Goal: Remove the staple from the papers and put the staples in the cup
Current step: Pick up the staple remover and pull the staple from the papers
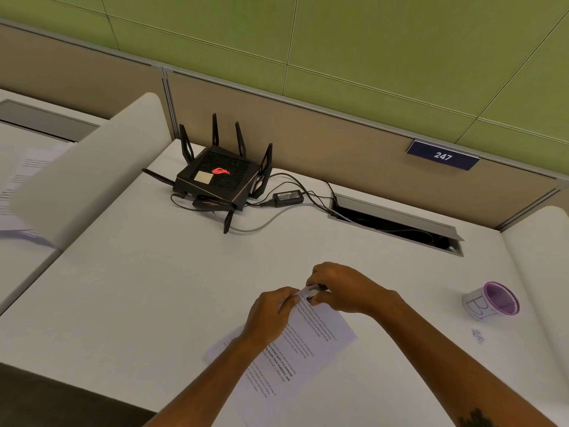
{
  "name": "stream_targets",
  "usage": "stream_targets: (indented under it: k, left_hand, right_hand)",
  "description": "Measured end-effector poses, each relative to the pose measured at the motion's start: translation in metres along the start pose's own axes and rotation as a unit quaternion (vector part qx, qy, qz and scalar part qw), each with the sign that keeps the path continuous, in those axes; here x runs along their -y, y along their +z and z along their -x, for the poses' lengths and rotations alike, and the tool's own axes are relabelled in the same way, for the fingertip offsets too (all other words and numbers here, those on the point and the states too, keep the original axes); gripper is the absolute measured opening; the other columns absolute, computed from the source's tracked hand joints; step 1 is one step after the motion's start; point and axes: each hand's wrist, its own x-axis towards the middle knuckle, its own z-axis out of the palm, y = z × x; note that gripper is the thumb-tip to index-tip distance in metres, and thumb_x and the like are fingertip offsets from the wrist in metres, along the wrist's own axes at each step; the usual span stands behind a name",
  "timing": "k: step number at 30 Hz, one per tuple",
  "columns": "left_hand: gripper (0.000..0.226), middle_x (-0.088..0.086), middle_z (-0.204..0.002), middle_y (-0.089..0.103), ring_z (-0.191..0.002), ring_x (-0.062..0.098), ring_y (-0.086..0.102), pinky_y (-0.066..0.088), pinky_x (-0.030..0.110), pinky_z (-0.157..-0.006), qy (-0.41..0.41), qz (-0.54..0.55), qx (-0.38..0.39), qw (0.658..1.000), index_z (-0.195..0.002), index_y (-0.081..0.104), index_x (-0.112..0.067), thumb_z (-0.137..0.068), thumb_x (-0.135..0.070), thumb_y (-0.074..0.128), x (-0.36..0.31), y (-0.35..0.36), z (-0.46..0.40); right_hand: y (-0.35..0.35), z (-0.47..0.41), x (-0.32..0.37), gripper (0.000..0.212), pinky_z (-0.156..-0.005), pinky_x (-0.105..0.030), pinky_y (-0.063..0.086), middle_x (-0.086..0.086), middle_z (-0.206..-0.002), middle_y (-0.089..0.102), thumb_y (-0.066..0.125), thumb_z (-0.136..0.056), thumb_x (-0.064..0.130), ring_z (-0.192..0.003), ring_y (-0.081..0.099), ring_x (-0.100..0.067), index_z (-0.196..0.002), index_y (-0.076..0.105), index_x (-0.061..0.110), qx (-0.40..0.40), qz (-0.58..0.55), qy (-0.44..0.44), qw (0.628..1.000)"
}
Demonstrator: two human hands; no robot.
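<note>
Printed papers (308, 343) lie on the white desk in front of me, their top corner lifted. My left hand (272, 309) pinches that corner from the left. My right hand (341, 288) is closed on a small dark tool, probably a staple remover (317, 291), pressed against the same corner. The staple itself is hidden between my fingers. A white cup (489, 302) with a purple inside and a hand-drawn mark stands at the right, well apart from both hands.
A black router (217, 180) with antennas, its power brick (288, 198) and cables sit at the back of the desk. An open cable slot (397, 224) lies behind my hands. A small scrap (478, 335) lies near the cup. White dividers flank the desk.
</note>
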Motion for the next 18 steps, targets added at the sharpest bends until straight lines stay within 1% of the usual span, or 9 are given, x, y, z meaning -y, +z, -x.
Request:
stream_targets:
  k: [3,5,7,9,12,15,16,18]
  left_hand:
    - [0.031,-0.013,-0.106,0.077,-0.088,0.009,0.076,0.065,0.028,-0.076,-0.014,0.02,0.027,0.999,-0.12,0.065,-0.037,-0.099,-0.057,0.055,-0.002,-0.003,0.0]
    - [0.038,-0.015,-0.111,0.076,-0.092,0.009,0.076,0.064,0.027,-0.08,-0.02,0.029,0.037,0.999,-0.124,0.063,-0.04,-0.096,-0.064,0.054,-0.008,-0.005,0.0]
    - [0.028,-0.017,-0.106,0.076,-0.091,0.006,0.076,0.063,0.023,-0.078,-0.022,0.045,0.043,0.998,-0.116,0.065,-0.043,-0.097,-0.061,0.054,-0.015,-0.007,-0.001]
    - [0.021,-0.017,-0.101,0.077,-0.088,0.007,0.076,0.062,0.021,-0.075,-0.023,0.058,0.05,0.997,-0.109,0.068,-0.04,-0.1,-0.055,0.057,-0.017,-0.009,-0.003]
    - [0.026,-0.014,-0.101,0.079,-0.088,0.007,0.077,0.064,0.025,-0.077,-0.029,0.072,0.052,0.996,-0.113,0.07,-0.033,-0.101,-0.053,0.059,-0.017,-0.01,-0.005]
    - [0.025,-0.013,-0.096,0.079,-0.086,0.009,0.077,0.062,0.024,-0.073,-0.027,0.088,0.04,0.995,-0.108,0.071,-0.033,-0.101,-0.053,0.058,-0.021,-0.01,-0.004]
    - [0.024,-0.012,-0.096,0.079,-0.087,0.011,0.077,0.061,0.024,-0.073,-0.022,0.094,0.04,0.995,-0.108,0.071,-0.032,-0.101,-0.052,0.058,-0.023,-0.009,-0.004]
    - [0.024,-0.012,-0.1,0.079,-0.092,0.011,0.076,0.061,0.022,-0.077,0.008,0.081,0.026,0.996,-0.113,0.072,-0.03,-0.103,-0.047,0.059,-0.021,-0.007,-0.003]
  right_hand:
    - [-0.002,0.0,0.002,0.021,-0.078,-0.032,0.057,0.006,-0.095,0.067,0.074,-0.093,0.034,-0.088,0.06,-0.012,-0.111,0.077,0.023,-0.005,0.008,-0.006,1.0]
    - [-0.003,0.0,0.003,0.021,-0.078,-0.031,0.057,0.005,-0.096,0.068,0.073,-0.094,0.034,-0.088,0.061,-0.013,-0.112,0.077,0.024,-0.005,0.008,-0.009,1.0]
    - [-0.006,0.001,0.004,0.02,-0.077,-0.031,0.057,0.003,-0.094,0.068,0.072,-0.095,0.033,-0.087,0.061,-0.014,-0.11,0.077,0.021,-0.005,0.006,-0.017,1.0]
    - [-0.009,0.002,0.004,0.018,-0.074,-0.028,0.055,0.003,-0.09,0.068,0.072,-0.096,0.031,-0.085,0.06,-0.013,-0.107,0.078,0.019,-0.008,0.002,-0.024,1.0]
    - [-0.012,0.002,0.005,0.016,-0.071,-0.024,0.051,0.003,-0.087,0.068,0.071,-0.097,0.03,-0.083,0.06,-0.013,-0.105,0.079,0.019,-0.013,-0.003,-0.03,0.999]
    - [-0.012,0.002,0.005,0.015,-0.071,-0.027,0.053,0.001,-0.086,0.068,0.073,-0.096,0.028,-0.081,0.061,-0.014,-0.104,0.08,0.018,-0.016,-0.006,-0.03,0.999]
    - [-0.012,0.002,0.006,0.014,-0.071,-0.028,0.053,0.001,-0.085,0.068,0.073,-0.095,0.027,-0.08,0.06,-0.013,-0.103,0.08,0.017,-0.019,-0.006,-0.03,0.999]
    - [-0.012,0.002,0.006,0.014,-0.071,-0.028,0.053,0.0,-0.086,0.069,0.073,-0.095,0.024,-0.081,0.061,-0.014,-0.104,0.08,0.016,-0.026,-0.009,-0.031,0.999]
